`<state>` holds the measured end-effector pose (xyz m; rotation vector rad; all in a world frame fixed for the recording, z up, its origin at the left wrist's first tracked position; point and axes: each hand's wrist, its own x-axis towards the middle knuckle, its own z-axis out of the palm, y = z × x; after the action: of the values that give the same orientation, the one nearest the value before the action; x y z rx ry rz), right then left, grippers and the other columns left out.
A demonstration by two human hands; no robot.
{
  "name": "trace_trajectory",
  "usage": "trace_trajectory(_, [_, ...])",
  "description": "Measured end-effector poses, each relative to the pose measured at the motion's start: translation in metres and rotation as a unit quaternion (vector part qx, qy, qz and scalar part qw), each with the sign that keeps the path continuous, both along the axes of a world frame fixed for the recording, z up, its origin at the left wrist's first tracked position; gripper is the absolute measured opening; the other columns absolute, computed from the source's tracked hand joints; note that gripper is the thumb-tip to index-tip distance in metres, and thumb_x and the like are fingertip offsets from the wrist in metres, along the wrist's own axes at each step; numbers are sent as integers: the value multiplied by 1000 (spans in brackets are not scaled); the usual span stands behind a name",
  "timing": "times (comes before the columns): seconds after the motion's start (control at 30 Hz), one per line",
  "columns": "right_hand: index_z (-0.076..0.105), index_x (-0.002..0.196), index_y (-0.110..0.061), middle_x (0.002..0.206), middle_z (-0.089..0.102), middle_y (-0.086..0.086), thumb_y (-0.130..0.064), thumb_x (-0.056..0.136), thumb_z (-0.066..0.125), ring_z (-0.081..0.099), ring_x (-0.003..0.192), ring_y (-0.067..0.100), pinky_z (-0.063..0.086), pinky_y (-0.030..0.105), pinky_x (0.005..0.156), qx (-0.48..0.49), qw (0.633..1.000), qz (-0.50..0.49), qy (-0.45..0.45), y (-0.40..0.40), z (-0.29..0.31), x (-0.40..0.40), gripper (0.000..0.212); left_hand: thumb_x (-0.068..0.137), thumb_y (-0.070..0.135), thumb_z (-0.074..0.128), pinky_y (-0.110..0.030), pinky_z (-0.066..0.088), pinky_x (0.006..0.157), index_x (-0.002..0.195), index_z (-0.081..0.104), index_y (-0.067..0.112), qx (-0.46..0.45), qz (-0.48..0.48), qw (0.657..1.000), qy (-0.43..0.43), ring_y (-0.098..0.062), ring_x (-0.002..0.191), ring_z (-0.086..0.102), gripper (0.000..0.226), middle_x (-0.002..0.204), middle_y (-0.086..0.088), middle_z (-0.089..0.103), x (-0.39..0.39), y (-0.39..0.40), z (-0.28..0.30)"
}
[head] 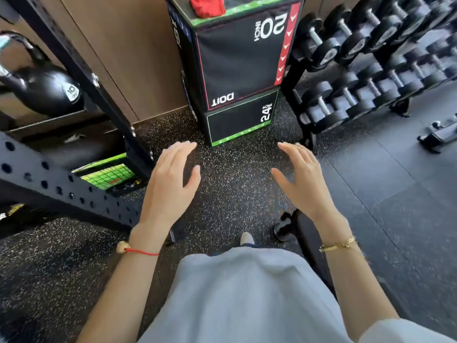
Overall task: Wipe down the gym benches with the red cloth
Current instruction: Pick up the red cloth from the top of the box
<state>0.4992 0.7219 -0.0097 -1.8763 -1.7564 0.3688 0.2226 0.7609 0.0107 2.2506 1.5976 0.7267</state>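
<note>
Both hands are hovering over the speckled floor (232, 184), left hand (170, 184) and right hand (300, 180) apart, fingers relaxed, holding nothing. Just past them, stacked plyo boxes (237, 70) are showing "20 INCH", "24 INCH" and "DOIT" (upside down from here). Red cloth (207, 6) is sitting bunched on top. Dumbbell rack (371, 63) is standing right beside them.

You see a red cloth (207, 6) on a black plyo box (237, 58) edged in green, with a red strip of white chevrons and white numerals. The floor (230, 194) is black, speckled white. Your left wrist carries a red string (141, 251), your right a gold bracelet (338, 245) (the dumbbells (371, 58) are black with grey handles).
</note>
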Motion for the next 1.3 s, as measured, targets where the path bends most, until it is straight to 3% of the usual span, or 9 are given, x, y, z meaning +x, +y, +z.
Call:
trace_trajectory(0.3, [46,140,-16,144,48,-1,-29,93,60,34,140,20,25,47,117,-19,999,47,-14,162,6,55,50,99,26,50,-41,29,121,142,47,19,-10,50,999,9,-13,143,35,43,147,1,48,54,136,-3])
trace_trajectory(0.43, [46,140,-17,143,49,-1,-29,93,61,35,139,20,26,45,117,-21,998,54,-8,236,-10,68,51,98,23,52,-35,29,120,142,47,18,-16,66,998,5,-14,141,37,44,145,1,50,66,205,-18])
trace_trajectory(0.67, [47,140,-14,141,51,2,-27,92,63,38,138,23,30,45,115,-15,997,74,-7,403,-22,78,52,97,20,54,-30,31,117,140,49,18,11,88,996,-2,-14,138,41,43,142,0,52,77,365,-31])
trace_trajectory(0.8, [47,139,-15,142,50,2,-25,91,63,36,140,25,30,48,114,2,996,89,1,513,-5,77,51,97,21,53,-21,25,116,140,49,18,37,107,994,-2,-12,137,41,43,142,1,53,80,469,-20])
trace_trajectory(0.93, [48,138,-15,141,51,3,-24,91,63,37,139,25,30,49,114,24,994,102,-5,604,10,72,50,97,21,53,-30,30,119,141,48,19,47,116,992,-4,-13,138,42,44,142,1,53,81,553,-12])
trace_trajectory(1.07, [49,137,-13,138,53,4,-24,91,62,39,137,26,29,49,114,18,995,100,3,665,8,69,49,97,21,53,-26,29,117,140,48,19,27,132,991,7,-12,136,43,43,141,0,53,82,613,-15])
trace_trajectory(1.3, [50,134,-11,134,54,5,-26,90,62,44,130,26,33,44,111,6,994,112,-3,756,-16,72,48,96,17,53,-40,35,116,137,51,11,15,131,991,14,-19,134,46,41,139,-5,55,95,696,-38])
